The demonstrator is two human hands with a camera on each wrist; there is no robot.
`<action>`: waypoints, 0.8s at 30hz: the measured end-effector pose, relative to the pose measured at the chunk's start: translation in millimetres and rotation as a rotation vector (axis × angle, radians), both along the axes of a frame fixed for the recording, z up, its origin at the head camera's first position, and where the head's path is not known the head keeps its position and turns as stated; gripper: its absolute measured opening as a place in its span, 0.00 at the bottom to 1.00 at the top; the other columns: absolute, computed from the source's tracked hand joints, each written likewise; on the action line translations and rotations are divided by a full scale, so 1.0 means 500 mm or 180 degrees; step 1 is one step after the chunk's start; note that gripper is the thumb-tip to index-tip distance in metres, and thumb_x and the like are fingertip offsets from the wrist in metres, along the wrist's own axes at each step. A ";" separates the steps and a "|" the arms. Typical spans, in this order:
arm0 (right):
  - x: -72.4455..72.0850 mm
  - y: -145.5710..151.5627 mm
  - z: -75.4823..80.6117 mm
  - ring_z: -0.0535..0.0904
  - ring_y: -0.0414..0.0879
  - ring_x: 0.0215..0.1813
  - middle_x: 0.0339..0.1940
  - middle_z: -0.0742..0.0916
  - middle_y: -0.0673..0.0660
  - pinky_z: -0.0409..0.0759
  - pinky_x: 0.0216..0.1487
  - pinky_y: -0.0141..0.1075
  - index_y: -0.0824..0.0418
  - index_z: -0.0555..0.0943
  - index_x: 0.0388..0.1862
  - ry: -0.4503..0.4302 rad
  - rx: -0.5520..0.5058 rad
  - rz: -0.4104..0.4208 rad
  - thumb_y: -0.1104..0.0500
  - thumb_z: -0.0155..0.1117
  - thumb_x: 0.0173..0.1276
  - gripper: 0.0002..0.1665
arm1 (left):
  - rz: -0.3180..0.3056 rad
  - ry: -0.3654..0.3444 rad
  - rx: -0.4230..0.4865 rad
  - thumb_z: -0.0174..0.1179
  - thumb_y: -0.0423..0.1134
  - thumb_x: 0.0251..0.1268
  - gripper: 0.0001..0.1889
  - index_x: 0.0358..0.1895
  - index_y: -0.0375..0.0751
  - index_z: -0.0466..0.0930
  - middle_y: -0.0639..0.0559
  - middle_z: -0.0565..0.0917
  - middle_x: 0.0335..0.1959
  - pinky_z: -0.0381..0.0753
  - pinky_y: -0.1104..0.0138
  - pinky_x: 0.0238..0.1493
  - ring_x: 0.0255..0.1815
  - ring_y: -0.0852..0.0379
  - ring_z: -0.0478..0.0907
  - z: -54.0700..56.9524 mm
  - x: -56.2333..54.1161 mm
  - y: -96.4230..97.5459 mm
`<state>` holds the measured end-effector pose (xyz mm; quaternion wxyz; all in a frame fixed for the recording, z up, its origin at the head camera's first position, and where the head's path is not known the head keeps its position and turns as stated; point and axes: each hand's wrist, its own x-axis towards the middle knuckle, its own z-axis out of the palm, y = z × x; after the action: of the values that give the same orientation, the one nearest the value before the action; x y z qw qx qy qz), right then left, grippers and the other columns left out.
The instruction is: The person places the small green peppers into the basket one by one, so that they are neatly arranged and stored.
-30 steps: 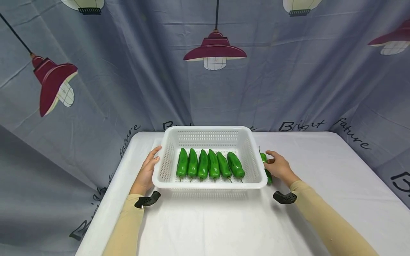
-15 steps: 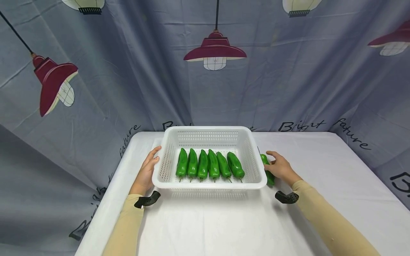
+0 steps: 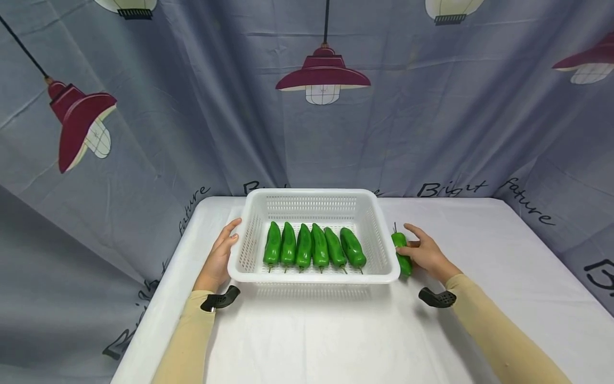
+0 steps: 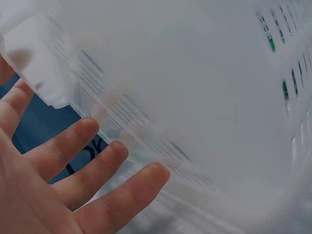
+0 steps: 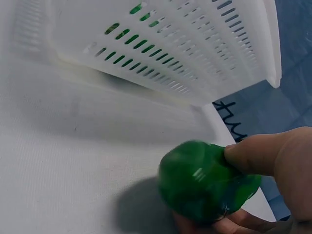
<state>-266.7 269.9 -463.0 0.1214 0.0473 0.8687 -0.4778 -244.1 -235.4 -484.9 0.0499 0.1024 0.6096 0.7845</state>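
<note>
A white plastic basket (image 3: 314, 279) with slotted walls stands mid-table, holding a row of several green peppers (image 3: 304, 246). On its left side is my left hand (image 3: 217, 261), fingers spread; the left wrist view has the fingertips (image 4: 155, 173) right at the slotted wall. Just beyond the basket's right end, my right hand (image 3: 427, 256) pinches another green pepper (image 3: 402, 255) between thumb and fingers. Its thin stem points to the back in the head view. Seen from the right wrist, the thumb (image 5: 253, 153) presses on top of this pepper, with fingertips under it.
A white cloth covers the table (image 3: 307, 336). A grey-blue curtain (image 3: 230, 106) printed with red lamps and lettering hangs behind and along the sides. Each wrist carries a black strap piece (image 3: 220, 300).
My right hand has shifted a little to the right with the pepper, so more of the pepper shows beside the basket. My left hand and the basket have stayed put.
</note>
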 end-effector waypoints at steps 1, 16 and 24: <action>0.001 0.000 0.002 0.76 0.66 0.64 0.72 0.66 0.81 0.85 0.45 0.39 0.57 0.45 0.85 0.0009 -0.0038 0.0033 0.60 0.62 0.73 0.51 | 0.0005 -0.0006 0.0010 0.42 0.45 0.83 0.21 0.73 0.59 0.57 0.65 0.73 0.65 0.79 0.72 0.56 0.59 0.67 0.76 0.000 0.000 0.000; 0.007 0.006 0.014 0.80 0.52 0.53 0.73 0.67 0.79 0.83 0.43 0.39 0.59 0.58 0.82 -0.0008 -0.0294 0.0076 0.63 0.59 0.74 0.40 | 0.0010 -0.0017 0.0028 0.42 0.44 0.83 0.20 0.73 0.59 0.58 0.65 0.74 0.64 0.80 0.71 0.55 0.58 0.68 0.77 -0.001 0.001 -0.001; 0.012 0.032 0.039 0.82 0.36 0.38 0.74 0.65 0.72 0.84 0.41 0.36 0.58 0.53 0.83 -0.0148 -0.0896 0.0010 0.61 0.52 0.75 0.40 | -0.0043 -0.0026 0.0092 0.43 0.44 0.83 0.20 0.72 0.60 0.59 0.64 0.74 0.64 0.80 0.71 0.55 0.59 0.66 0.77 0.001 -0.001 -0.003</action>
<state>-260.8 285.9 -443.5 0.1478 0.0395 0.7901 -0.5935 -244.5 -236.8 -484.6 0.0562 0.1040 0.5972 0.7933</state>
